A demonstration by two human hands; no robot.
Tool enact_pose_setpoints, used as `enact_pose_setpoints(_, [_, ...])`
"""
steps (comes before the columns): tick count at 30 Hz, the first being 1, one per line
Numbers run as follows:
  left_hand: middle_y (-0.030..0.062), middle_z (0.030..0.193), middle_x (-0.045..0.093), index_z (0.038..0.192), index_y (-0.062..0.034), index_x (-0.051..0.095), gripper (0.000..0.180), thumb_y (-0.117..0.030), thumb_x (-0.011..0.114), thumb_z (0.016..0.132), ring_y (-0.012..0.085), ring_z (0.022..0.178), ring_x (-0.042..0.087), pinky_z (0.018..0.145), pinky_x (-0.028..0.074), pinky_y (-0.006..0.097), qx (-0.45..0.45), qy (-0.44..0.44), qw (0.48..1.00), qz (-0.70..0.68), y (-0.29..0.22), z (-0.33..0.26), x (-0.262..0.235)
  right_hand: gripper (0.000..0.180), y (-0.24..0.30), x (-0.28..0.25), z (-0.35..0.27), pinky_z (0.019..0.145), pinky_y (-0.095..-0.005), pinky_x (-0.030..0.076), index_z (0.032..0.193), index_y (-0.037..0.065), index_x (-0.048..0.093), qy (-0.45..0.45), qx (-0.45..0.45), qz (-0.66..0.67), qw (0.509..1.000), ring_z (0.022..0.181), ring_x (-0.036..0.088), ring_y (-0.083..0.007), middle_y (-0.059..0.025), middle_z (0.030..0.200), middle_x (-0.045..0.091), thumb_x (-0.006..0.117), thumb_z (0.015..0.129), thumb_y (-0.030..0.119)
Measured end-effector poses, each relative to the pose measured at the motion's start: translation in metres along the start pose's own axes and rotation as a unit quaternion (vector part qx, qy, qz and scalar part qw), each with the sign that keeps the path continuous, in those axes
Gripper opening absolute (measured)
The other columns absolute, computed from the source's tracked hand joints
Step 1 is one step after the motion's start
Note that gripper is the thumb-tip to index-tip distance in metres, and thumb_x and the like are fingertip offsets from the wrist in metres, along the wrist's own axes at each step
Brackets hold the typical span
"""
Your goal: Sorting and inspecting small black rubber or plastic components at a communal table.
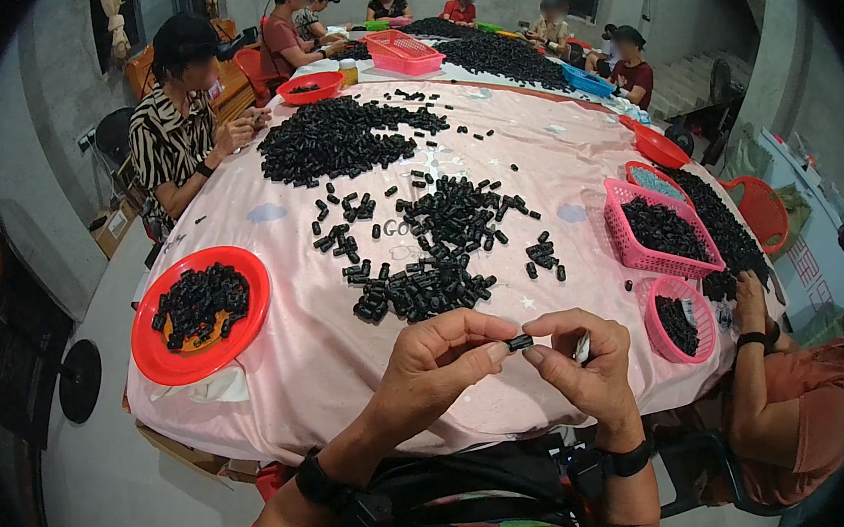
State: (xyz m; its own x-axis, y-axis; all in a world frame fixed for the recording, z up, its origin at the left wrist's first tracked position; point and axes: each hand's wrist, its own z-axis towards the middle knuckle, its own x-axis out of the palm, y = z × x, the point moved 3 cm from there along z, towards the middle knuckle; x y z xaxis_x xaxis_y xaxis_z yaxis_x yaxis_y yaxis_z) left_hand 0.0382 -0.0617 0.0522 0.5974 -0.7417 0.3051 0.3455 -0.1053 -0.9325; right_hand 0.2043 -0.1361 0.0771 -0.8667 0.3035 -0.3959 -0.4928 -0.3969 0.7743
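My left hand [443,360] and my right hand [583,362] meet just above the near edge of the table, and together they pinch one small black cylindrical piece [519,341] between their fingertips. My right hand also holds a thin silvery object [583,349] against its palm. Beyond my hands, a loose heap of the same black pieces [431,253] lies on the pink cloth [299,345]. A much larger heap [336,138] sits further back on the table.
A red round tray [154,357] with black pieces sits at my left. Pink baskets [693,325] [619,216] with pieces stand at my right, beside a person in an orange top [806,411]. Another person in a striped top [170,135] sits at far left. Several people work at the far table.
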Motion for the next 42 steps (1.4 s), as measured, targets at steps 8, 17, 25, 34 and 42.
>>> enact_pose_setpoints(8, [0.0057,0.101,0.065,0.109,0.0003,0.061,0.023,-0.003,0.060,0.087,0.0085,0.091,0.059,0.083,0.047,0.023,-0.008,-0.004,1.000,-0.001,0.002,0.000,0.001,0.021,0.000,-0.001,0.000,0.053,-0.0193,0.043,0.095,0.004,0.068,-0.004,0.002,0.005,1.000,0.057,0.055,-0.0050,-0.0026,0.080,0.069,0.073,0.075,0.005])
enact_pose_setpoints(17, [0.0049,0.098,0.064,0.105,-0.0003,0.059,0.020,0.002,0.060,0.085,0.0096,0.095,0.060,0.085,0.047,0.023,0.019,-0.013,1.000,-0.007,0.003,0.000,0.003,0.021,0.002,0.000,0.000,0.050,-0.0180,0.042,0.095,0.004,0.067,-0.002,0.024,0.003,1.000,0.056,0.054,-0.0041,-0.0023,0.078,0.069,0.074,0.075,0.006])
enact_pose_setpoints(25, [0.0044,0.097,0.064,0.109,-0.0001,0.059,0.022,0.002,0.059,0.086,0.0095,0.093,0.060,0.085,0.048,0.023,-0.012,-0.003,0.999,-0.035,0.001,0.001,0.001,0.024,0.003,0.004,0.000,0.051,-0.0188,0.044,0.094,0.004,0.066,-0.011,-0.020,-0.014,1.000,0.057,0.056,-0.0044,-0.0025,0.079,0.069,0.074,0.072,0.001])
enact_pose_setpoints(34, [0.0040,0.097,0.064,0.108,-0.0003,0.060,0.021,-0.001,0.060,0.087,0.0080,0.089,0.060,0.081,0.048,0.023,0.038,-0.021,0.999,-0.012,0.001,0.002,0.003,0.023,0.004,0.005,0.000,0.050,-0.0184,0.045,0.093,0.003,0.066,-0.020,-0.033,-0.030,0.999,0.056,0.058,-0.0055,-0.0044,0.079,0.069,0.076,0.072,0.003])
enact_pose_setpoints(42, [0.0013,0.092,0.064,0.111,-0.0012,0.060,0.023,-0.008,0.062,0.089,0.0046,0.077,0.055,0.071,0.045,0.019,-0.021,-0.027,0.996,-0.088,0.017,0.004,-0.004,0.026,0.004,0.010,-0.003,0.047,-0.0193,0.045,0.096,0.003,0.066,-0.028,-0.074,-0.075,0.994,0.052,0.059,-0.0076,-0.0069,0.077,0.069,0.076,0.072,0.004])
